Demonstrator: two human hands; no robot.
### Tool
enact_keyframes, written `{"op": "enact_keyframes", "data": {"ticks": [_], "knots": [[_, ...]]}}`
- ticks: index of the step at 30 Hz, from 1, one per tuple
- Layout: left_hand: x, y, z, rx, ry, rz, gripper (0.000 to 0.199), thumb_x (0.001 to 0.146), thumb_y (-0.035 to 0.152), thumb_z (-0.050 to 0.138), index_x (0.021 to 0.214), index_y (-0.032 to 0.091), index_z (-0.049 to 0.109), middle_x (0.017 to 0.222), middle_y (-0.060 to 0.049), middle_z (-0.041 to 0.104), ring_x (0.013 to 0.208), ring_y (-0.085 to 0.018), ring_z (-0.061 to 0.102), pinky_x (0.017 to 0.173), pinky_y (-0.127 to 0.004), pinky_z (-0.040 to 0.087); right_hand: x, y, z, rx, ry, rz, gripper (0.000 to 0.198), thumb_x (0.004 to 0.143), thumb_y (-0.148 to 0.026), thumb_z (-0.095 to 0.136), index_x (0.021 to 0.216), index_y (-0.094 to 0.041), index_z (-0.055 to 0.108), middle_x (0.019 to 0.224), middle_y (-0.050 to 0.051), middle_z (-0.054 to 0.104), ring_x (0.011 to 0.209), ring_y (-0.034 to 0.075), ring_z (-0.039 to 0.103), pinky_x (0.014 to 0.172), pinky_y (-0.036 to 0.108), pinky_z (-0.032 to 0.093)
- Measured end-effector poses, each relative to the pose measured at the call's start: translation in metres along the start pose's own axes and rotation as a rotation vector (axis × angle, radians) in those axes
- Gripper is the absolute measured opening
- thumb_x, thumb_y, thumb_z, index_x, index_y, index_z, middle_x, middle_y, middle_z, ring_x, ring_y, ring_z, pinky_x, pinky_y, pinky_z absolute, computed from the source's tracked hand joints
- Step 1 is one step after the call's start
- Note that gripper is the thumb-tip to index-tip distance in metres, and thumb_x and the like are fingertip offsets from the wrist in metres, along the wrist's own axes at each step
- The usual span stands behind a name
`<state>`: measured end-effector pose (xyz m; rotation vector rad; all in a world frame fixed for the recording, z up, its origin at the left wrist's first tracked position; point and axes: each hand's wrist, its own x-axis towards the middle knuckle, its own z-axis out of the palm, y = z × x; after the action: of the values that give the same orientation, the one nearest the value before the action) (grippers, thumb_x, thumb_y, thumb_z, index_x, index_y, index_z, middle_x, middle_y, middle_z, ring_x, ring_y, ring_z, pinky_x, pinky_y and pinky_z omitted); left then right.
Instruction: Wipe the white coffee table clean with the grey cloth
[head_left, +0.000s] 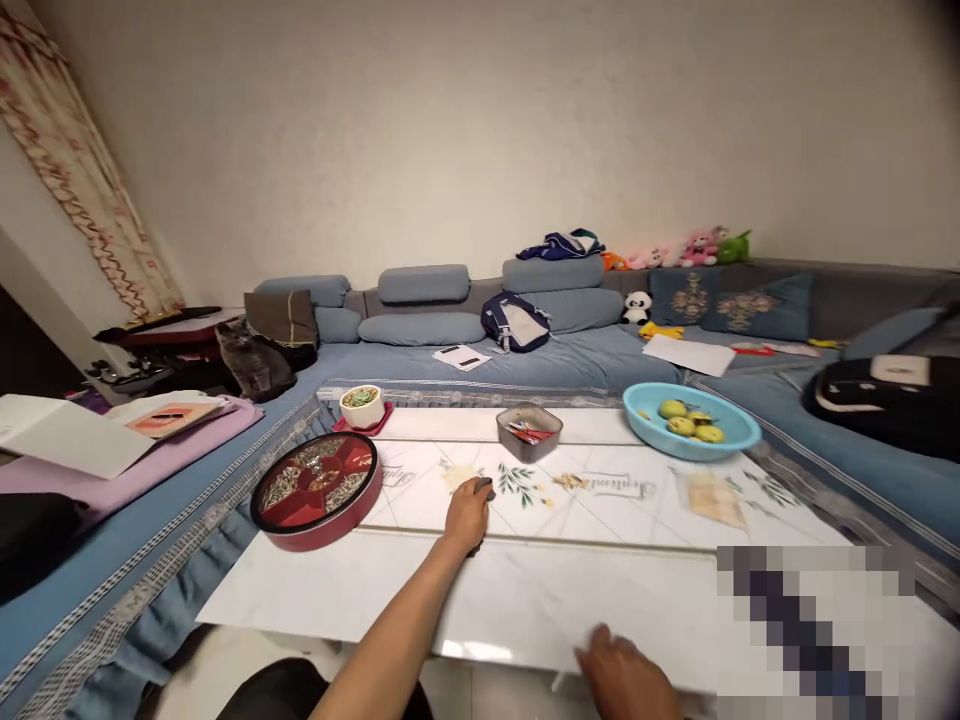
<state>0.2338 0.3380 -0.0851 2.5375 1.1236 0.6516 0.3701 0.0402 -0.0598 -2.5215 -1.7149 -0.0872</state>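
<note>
Fingers [459, 496] of the left hand [466, 520] curl around a small dark object [486, 490], long axis unclear, at that hand's far right side over the white surface [585, 590], while the right hand [630, 678], blurred and well apart nearer the body, shows neither its spread nor any grip clearly enough to tell.

From far away, I can see fancy letters [619, 486] printed on the white table [555, 585], but they're too fuzzy for me to read
</note>
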Motion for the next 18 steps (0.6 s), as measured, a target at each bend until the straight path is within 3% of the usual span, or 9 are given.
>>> {"op": "enact_keyframes", "data": {"ticks": [2, 4, 7, 9, 11, 14, 16, 18], "knots": [[-0.043, 0.043, 0.019, -0.002, 0.039, -0.068, 0.057, 0.098, 0.011, 0.046, 0.151, 0.011, 0.065, 0.158, -0.026, 0.055, 0.146, -0.041, 0.052, 0.129, -0.059, 0.038, -0.008, -0.014, -0.002, -0.136, -0.044, 0.035, 0.036, 0.103, -0.016, 0.054, 0.123, 0.002, 0.079, 0.105, 0.036, 0.078, 0.093, 0.038, 0.082, 0.076, 0.041, 0.062], [-0.078, 0.084, 0.036, -0.023, 0.046, -0.099, 0.06, 0.097, 0.011, 0.045, 0.154, 0.01, 0.063, 0.16, -0.027, 0.053, 0.149, -0.043, 0.049, 0.131, -0.061, 0.035, -0.017, -0.026, -0.006, -0.226, -0.045, 0.09, 0.042, 0.103, -0.011, 0.051, 0.135, 0.005, 0.074, 0.127, 0.042, 0.072, 0.112, 0.041, 0.079, 0.086, 0.044, 0.062], [-0.113, 0.116, 0.037, -0.13, -0.052, -0.027, 0.062, 0.091, 0.009, 0.054, 0.152, 0.015, 0.067, 0.165, -0.02, 0.053, 0.154, -0.038, 0.047, 0.134, -0.052, 0.034, -0.033, -0.033, -0.016, -0.205, -0.096, 0.116, 0.048, 0.106, -0.013, 0.048, 0.147, 0.003, 0.066, 0.146, 0.04, 0.063, 0.135, 0.042, 0.069, 0.102, 0.049, 0.059], [-0.127, 0.103, 0.012, -0.207, -0.108, -0.003, 0.063, 0.086, 0.007, 0.058, 0.145, 0.024, 0.073, 0.163, -0.01, 0.058, 0.152, -0.03, 0.051, 0.132, -0.04, 0.038, -0.042, -0.028, -0.023, -0.138, -0.163, 0.105, 0.052, 0.107, -0.017, 0.046, 0.154, 0.0, 0.061, 0.156, 0.037, 0.057, 0.145, 0.042, 0.061, 0.11, 0.05, 0.055], [-0.137, 0.067, -0.029, -0.229, -0.071, -0.101, 0.06, 0.086, 0.005, 0.058, 0.136, 0.031, 0.078, 0.159, -0.004, 0.063, 0.146, -0.024, 0.058, 0.126, -0.03, 0.043, -0.049, -0.019, -0.027, -0.065, -0.239, 0.096, 0.056, 0.109, -0.022, 0.046, 0.161, -0.002, 0.054, 0.166, 0.032, 0.047, 0.155, 0.04, 0.051, 0.118, 0.05, 0.05], [-0.144, 0.009, -0.091, -0.162, 0.118, -0.415, 0.052, 0.094, 0.006, 0.051, 0.143, 0.014, 0.07, 0.167, -0.02, 0.05, 0.148, -0.039, 0.054, 0.129, -0.052, 0.039, -0.056, -0.006, -0.025, 0.046, -0.31, 0.099, 0.063, 0.109, -0.026, 0.047, 0.168, -0.004, 0.044, 0.176, 0.027, 0.031, 0.164, 0.038, 0.037, 0.128, 0.05, 0.04], [-0.142, -0.002, -0.107, -0.141, 0.221, -0.582, 0.052, 0.099, 0.009, 0.048, 0.149, 0.004, 0.06, 0.169, -0.03, 0.04, 0.154, -0.047, 0.045, 0.13, -0.063, 0.031, -0.06, -0.002, -0.018, 0.107, -0.301, 0.111, 0.064, 0.108, -0.025, 0.047, 0.169, -0.003, 0.042, 0.178, 0.026, 0.027, 0.166, 0.038, 0.032, 0.132, 0.052, 0.034], [-0.137, 0.019, -0.091, -0.196, 0.228, -0.626, 0.054, 0.103, 0.011, 0.042, 0.156, 0.002, 0.051, 0.17, -0.029, 0.038, 0.158, -0.045, 0.039, 0.133, -0.058, 0.026, -0.064, -0.002, -0.01, 0.164, -0.278, 0.131, 0.063, 0.108, -0.026, 0.046, 0.167, -0.002, 0.046, 0.177, 0.026, 0.03, 0.166, 0.038, 0.032, 0.134, 0.053, 0.029]]}}
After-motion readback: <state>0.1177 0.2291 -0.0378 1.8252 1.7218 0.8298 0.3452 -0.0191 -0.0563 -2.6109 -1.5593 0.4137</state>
